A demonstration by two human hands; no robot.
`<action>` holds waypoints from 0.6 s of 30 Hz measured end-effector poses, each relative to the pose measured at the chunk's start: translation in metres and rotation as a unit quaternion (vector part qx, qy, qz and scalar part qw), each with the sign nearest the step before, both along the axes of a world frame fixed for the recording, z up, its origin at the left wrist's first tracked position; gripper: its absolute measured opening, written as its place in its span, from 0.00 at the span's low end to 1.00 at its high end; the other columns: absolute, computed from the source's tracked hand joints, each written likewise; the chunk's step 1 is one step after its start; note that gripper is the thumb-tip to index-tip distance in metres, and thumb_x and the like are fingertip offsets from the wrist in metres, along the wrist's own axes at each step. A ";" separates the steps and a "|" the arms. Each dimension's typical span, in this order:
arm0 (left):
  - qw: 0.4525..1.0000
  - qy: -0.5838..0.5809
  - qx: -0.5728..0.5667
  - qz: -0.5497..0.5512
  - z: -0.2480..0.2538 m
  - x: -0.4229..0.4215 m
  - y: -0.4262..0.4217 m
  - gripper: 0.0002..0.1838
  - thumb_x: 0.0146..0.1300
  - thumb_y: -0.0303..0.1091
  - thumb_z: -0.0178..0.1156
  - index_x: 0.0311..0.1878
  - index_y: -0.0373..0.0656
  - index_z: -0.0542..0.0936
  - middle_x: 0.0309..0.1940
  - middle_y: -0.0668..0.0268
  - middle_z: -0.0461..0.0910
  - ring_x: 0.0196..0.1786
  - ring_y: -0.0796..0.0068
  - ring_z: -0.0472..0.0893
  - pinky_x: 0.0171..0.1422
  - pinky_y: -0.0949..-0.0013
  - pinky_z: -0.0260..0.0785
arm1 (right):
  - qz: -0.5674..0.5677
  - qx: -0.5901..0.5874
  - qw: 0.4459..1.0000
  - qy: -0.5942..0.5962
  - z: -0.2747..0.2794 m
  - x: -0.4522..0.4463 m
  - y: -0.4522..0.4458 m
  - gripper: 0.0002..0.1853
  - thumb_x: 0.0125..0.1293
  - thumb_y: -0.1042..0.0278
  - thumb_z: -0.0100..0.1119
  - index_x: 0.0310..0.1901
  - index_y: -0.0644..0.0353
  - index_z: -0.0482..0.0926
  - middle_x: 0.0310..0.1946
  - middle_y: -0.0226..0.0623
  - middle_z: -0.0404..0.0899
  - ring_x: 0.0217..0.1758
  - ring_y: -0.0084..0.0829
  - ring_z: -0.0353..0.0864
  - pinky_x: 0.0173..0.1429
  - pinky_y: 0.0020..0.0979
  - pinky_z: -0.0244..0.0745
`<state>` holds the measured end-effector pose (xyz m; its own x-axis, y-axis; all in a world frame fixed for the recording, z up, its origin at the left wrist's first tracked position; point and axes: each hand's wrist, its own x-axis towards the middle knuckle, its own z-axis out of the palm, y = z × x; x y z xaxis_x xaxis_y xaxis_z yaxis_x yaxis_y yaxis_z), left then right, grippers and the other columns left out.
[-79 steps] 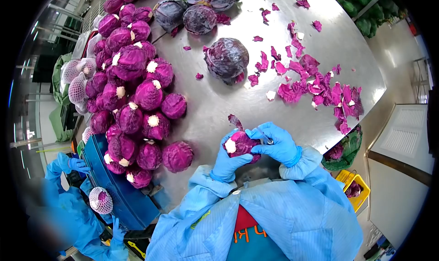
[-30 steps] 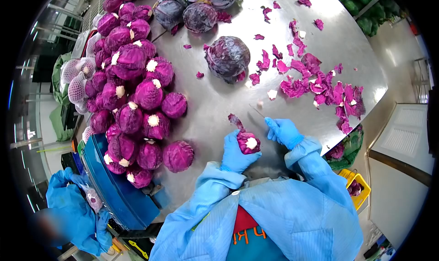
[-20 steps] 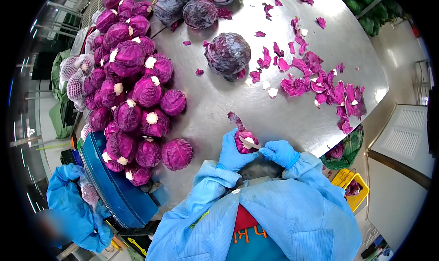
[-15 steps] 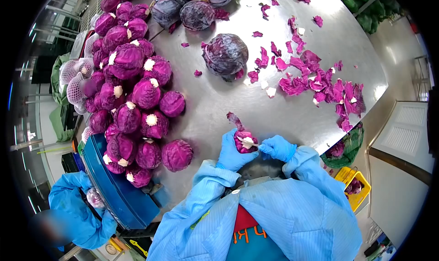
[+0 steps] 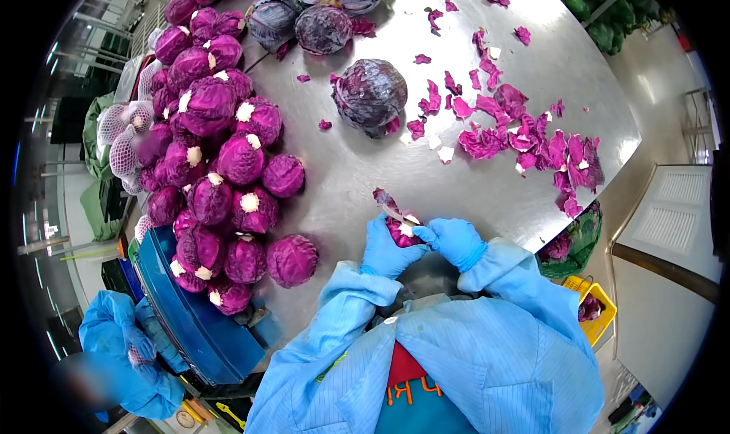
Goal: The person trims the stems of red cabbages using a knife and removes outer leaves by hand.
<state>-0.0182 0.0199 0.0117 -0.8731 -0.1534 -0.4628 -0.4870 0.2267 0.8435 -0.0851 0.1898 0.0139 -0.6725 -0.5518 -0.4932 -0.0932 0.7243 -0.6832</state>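
A small red cabbage [image 5: 401, 233] with a pale cut stem is gripped in my gloved left hand [image 5: 388, 248] near the front edge of the metal table. One loose leaf [image 5: 385, 199] sticks up from its far side. My gloved right hand [image 5: 455, 241] is closed on a knife [image 5: 401, 217], whose blade lies across the cabbage beside the stem. Farther back stands a large dark cabbage [image 5: 369, 98] with its outer leaves on. Purple leaf scraps [image 5: 487, 139] and white stem pieces [image 5: 445, 154] are scattered to the right.
Many peeled cabbages [image 5: 242, 159] are heaped at the left, beside a blue bin [image 5: 199, 320]. More dark cabbages [image 5: 323, 29] sit at the back. A co-worker in blue [image 5: 125, 358] is at the lower left. A yellow crate [image 5: 601, 321] and green net bag [image 5: 585, 244] are at the right.
The cabbage in my left hand was turned so its stem faces up. My right hand moved away with the knife, then returned to the stem. New white pieces lie on the table.
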 end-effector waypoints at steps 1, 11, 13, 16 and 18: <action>1.000 0.005 0.013 0.001 0.002 -0.002 0.000 0.39 0.35 0.34 0.80 0.53 0.33 0.72 0.49 0.56 0.74 0.53 0.68 0.77 0.57 0.68 0.73 | 0.007 -0.003 0.995 0.096 -0.009 0.007 0.000 0.31 0.71 0.38 0.44 0.27 0.58 0.82 0.20 0.41 0.80 0.25 0.39 0.81 0.33 0.39 0.76; 0.997 0.048 -0.039 -0.049 0.017 -0.002 -0.009 0.42 0.34 0.41 0.80 0.54 0.35 0.72 0.48 0.55 0.72 0.51 0.63 0.76 0.59 0.62 0.70 | -0.181 -0.170 0.934 -0.258 0.001 0.016 0.005 0.24 0.68 0.45 0.57 0.29 0.62 0.81 0.18 0.29 0.76 0.23 0.19 0.75 0.28 0.24 0.70; 0.995 0.059 -0.074 -0.014 0.008 0.010 -0.003 0.46 0.34 0.42 0.81 0.57 0.35 0.69 0.50 0.54 0.70 0.54 0.62 0.74 0.60 0.62 0.69 | -0.169 -0.135 0.970 -0.114 -0.005 0.012 0.010 0.20 0.65 0.47 0.62 0.37 0.61 0.83 0.23 0.30 0.79 0.28 0.21 0.77 0.32 0.25 0.73; 0.989 0.082 -0.125 0.008 0.001 0.020 0.004 0.49 0.34 0.41 0.80 0.61 0.35 0.66 0.51 0.53 0.69 0.55 0.59 0.72 0.61 0.61 0.68 | -0.135 -0.193 0.972 0.010 0.005 0.001 0.000 0.23 0.60 0.50 0.68 0.51 0.57 0.81 0.32 0.35 0.81 0.35 0.24 0.80 0.40 0.28 0.75; 0.988 0.084 -0.131 -0.021 -0.001 0.019 0.004 0.51 0.34 0.46 0.79 0.62 0.34 0.65 0.53 0.49 0.68 0.57 0.53 0.70 0.62 0.56 0.65 | -0.074 -0.206 0.971 -0.099 0.006 -0.012 -0.002 0.34 0.58 0.51 0.70 0.65 0.49 0.72 0.44 0.41 0.81 0.45 0.29 0.81 0.50 0.32 0.75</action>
<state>0.0007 0.0241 0.0105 -0.9423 -0.2101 -0.2606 -0.3309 0.4657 0.8207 -0.0969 0.1877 0.0200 -0.6739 -0.6346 -0.3784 0.1526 0.3816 -0.9117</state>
